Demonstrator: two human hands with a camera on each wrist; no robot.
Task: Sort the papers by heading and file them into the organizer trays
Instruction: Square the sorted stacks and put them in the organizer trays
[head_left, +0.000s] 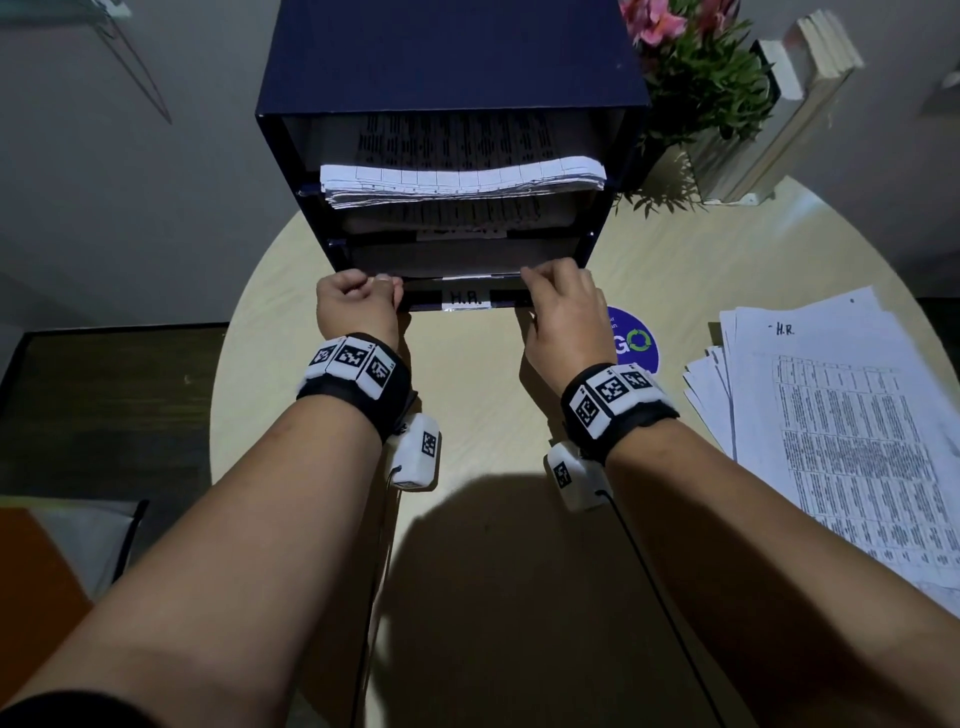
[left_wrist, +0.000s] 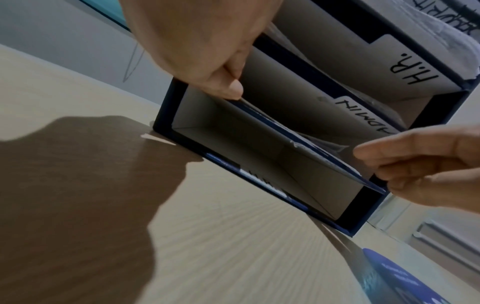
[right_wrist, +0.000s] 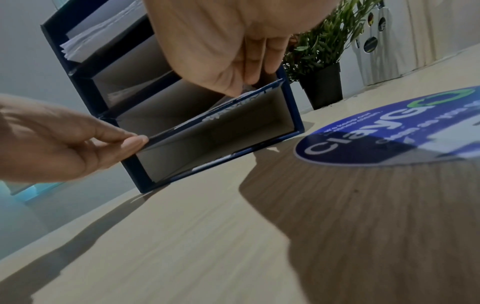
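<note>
Two hands pinch the H.R. tray (head_left: 465, 297) lip: left hand (head_left: 358, 306), then right hand (head_left: 563, 312), at the organizer (head_left: 452, 67). Next (likely) comes drawing it out evenly for the H.R. papers (head_left: 831, 415) waiting far right.

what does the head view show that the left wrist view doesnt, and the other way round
Only the head view: the loose white paper pile headed H.R. on the round wooden table, and pink flowers.
Only the left wrist view: the handwritten ADMIN tab.
Both: left hand and right hand pinching the dark blue organizer's bottom shelf edge.
</note>
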